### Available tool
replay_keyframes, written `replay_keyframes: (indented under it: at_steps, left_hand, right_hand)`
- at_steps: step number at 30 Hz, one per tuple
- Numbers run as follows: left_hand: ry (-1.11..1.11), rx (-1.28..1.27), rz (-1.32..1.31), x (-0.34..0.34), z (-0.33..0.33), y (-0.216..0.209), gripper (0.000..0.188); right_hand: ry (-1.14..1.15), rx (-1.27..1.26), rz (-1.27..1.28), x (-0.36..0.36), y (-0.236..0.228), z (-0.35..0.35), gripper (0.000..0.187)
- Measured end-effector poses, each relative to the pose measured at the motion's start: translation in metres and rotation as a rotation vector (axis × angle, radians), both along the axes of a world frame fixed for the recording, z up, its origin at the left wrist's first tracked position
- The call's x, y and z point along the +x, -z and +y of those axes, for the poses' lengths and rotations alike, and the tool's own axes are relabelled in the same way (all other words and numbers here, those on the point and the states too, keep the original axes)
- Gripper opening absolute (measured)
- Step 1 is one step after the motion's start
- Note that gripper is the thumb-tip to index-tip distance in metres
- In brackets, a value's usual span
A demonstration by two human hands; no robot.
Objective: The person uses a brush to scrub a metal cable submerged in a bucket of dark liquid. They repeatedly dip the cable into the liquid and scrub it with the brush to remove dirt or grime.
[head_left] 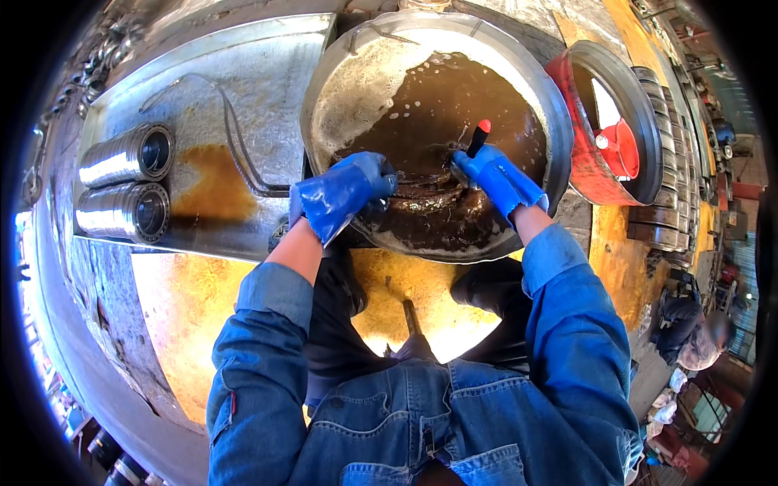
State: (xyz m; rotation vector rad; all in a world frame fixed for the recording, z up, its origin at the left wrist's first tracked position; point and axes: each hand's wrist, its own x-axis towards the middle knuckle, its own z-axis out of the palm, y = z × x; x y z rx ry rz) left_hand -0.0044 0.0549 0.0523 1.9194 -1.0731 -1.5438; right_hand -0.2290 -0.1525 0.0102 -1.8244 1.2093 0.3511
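Note:
A wide round metal basin (559, 134) full of brown, foamy liquid (454, 89) stands in front of me. My left hand (344, 188), in a blue rubber glove, is curled closed over the liquid near the basin's left side; what it grips, if anything, is hidden. Toward the right of the basin, my right hand (492, 174), gloved alike, is closed around a tool with a black and red handle (480, 136). The handle points up and away from me, and the tool's working end cannot be made out. Between the hands the murky liquid is rippled and splashing.
Left of the basin lies a metal tray (267, 73) holding two stacks of shiny ring-shaped parts (121, 212), a bent metal rod (231, 130) and a brown puddle (215, 182). On the right are a red drum (579, 154) and a row of metal rings (660, 162). Another person (701, 340) is farther right.

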Motion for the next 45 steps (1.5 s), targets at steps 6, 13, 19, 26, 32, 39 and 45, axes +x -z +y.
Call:
replay_keyframes:
  at_steps: [6,13,19,26,32,39,45]
  left_hand:
    - [-0.099,-0.043,0.110,-0.004,0.008,-0.008,0.022]
    - [-0.096,-0.082,0.095,-0.005,0.010,-0.004,0.021]
    - [-0.043,-0.036,0.050,-0.003,0.010,-0.013,0.025]
    - [-0.017,-0.179,-0.091,-0.003,0.006,0.000,0.029]
    - [-0.091,-0.263,-0.023,0.003,0.004,0.035,0.034]
    - [-0.103,-0.098,0.057,-0.006,0.006,-0.001,0.036]
    - [-0.028,-0.022,-0.006,-0.013,0.004,-0.021,0.041]
  right_hand:
    - [-0.226,-0.589,0.145,-0.009,0.019,-0.033,0.048]
    - [-0.133,-0.550,0.297,-0.010,0.025,-0.052,0.048]
    - [-0.133,-0.236,-0.053,-0.031,0.002,-0.010,0.054]
    - [0.163,0.127,-0.476,0.000,-0.088,0.088,0.048]
    - [0.291,0.300,-0.422,0.008,-0.100,0.114,0.048]
    - [0.114,-0.249,-0.092,-0.032,-0.010,0.043,0.044]
    - [0.023,-0.501,0.004,-0.046,0.015,0.000,0.052]
